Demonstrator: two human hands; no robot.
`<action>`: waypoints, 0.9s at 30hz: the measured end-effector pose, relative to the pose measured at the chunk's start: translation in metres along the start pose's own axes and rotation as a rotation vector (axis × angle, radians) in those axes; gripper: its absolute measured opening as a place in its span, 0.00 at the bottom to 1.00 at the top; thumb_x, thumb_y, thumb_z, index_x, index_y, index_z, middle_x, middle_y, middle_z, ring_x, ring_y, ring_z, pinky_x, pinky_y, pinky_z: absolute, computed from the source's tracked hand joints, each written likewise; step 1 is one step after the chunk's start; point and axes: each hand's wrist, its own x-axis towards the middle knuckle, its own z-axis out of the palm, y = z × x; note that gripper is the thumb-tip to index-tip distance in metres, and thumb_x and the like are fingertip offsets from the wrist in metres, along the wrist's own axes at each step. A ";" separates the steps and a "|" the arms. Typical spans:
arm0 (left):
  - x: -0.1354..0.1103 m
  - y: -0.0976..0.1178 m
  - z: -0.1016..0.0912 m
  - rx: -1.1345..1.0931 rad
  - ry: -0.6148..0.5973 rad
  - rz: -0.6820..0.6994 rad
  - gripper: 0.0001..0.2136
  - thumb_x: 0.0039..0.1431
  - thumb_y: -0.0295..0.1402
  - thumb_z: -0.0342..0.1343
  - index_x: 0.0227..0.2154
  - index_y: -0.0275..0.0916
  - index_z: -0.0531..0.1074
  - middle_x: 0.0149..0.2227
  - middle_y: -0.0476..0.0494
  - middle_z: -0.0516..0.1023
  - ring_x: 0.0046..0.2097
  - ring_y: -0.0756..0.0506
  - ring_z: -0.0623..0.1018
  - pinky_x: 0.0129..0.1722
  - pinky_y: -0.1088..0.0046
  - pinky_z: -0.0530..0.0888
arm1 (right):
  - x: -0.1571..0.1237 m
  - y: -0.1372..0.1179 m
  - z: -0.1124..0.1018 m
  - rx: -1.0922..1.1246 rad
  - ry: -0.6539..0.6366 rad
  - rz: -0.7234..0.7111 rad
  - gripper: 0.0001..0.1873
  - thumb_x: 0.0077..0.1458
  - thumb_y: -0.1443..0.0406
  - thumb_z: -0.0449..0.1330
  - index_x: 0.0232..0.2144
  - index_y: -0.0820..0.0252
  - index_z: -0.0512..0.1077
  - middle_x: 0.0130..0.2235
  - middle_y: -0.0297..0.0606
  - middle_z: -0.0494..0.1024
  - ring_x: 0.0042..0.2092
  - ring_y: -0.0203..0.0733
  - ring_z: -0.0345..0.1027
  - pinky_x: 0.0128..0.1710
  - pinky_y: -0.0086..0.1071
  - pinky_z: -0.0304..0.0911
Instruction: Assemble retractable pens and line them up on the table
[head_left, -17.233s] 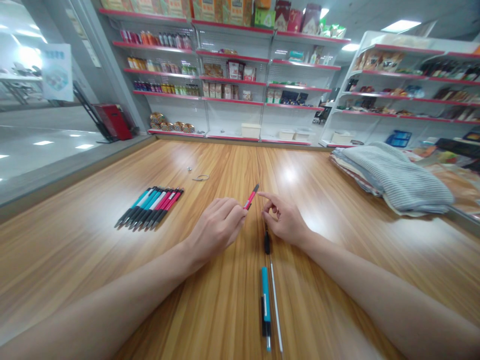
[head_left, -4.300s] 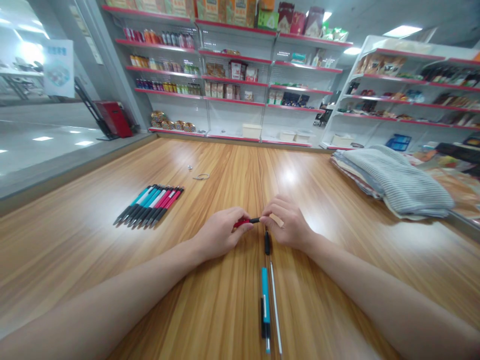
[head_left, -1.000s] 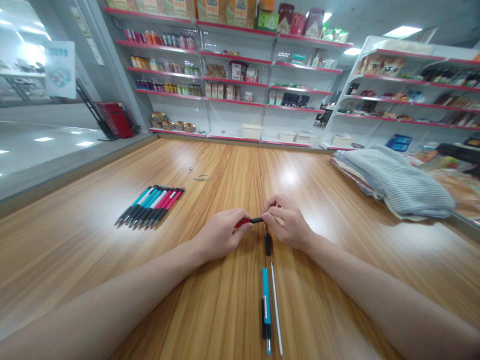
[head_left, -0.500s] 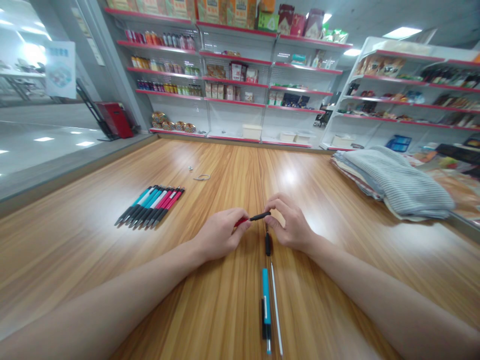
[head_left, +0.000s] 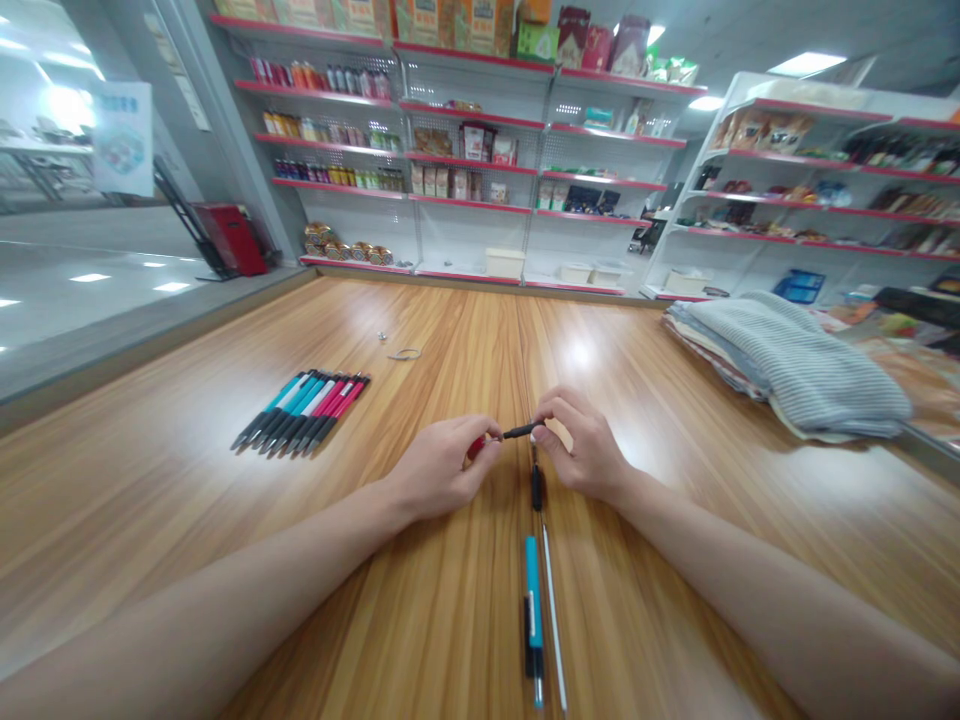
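Note:
A red pen (head_left: pixel 475 447) with a black grip (head_left: pixel 519 431) is held between my hands above the table. My left hand (head_left: pixel 450 460) pinches its red barrel, partly hidden by the fingers. The black grip's far end is in the pinched thumb and forefinger of my right hand (head_left: pixel 581 445). Just below lie a loose black pen grip (head_left: pixel 536 488), a thin white refill (head_left: pixel 553 620) and a blue pen barrel (head_left: pixel 533 610) with a black clip. Off to the left, several blue, white and pink pens (head_left: pixel 304 412) rest side by side in a row.
On the wooden table (head_left: pixel 420 620) lie a thin ring (head_left: pixel 405 354) and a small shiny piece (head_left: pixel 381 336). Folded cloths (head_left: pixel 795 365) are stacked at the right. Shelves (head_left: pixel 472 200) of goods stand behind the table's raised far edge.
A small light-coloured section now shows between the red barrel and the black grip at my left fingertips. Both hands have barely shifted.

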 end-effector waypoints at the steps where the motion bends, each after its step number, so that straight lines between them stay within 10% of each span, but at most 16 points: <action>1: 0.000 0.000 0.000 0.004 0.000 -0.001 0.08 0.65 0.36 0.46 0.37 0.39 0.68 0.32 0.48 0.72 0.33 0.50 0.71 0.33 0.74 0.64 | 0.000 0.000 0.000 0.003 -0.003 -0.003 0.03 0.57 0.68 0.55 0.35 0.60 0.66 0.37 0.42 0.67 0.41 0.44 0.63 0.41 0.39 0.62; 27: 0.001 -0.002 0.000 0.040 0.028 0.014 0.10 0.65 0.32 0.45 0.28 0.37 0.65 0.29 0.47 0.70 0.31 0.50 0.69 0.30 0.74 0.63 | -0.001 0.015 0.004 0.120 0.227 0.281 0.07 0.56 0.65 0.58 0.39 0.60 0.68 0.36 0.38 0.70 0.37 0.39 0.64 0.35 0.34 0.62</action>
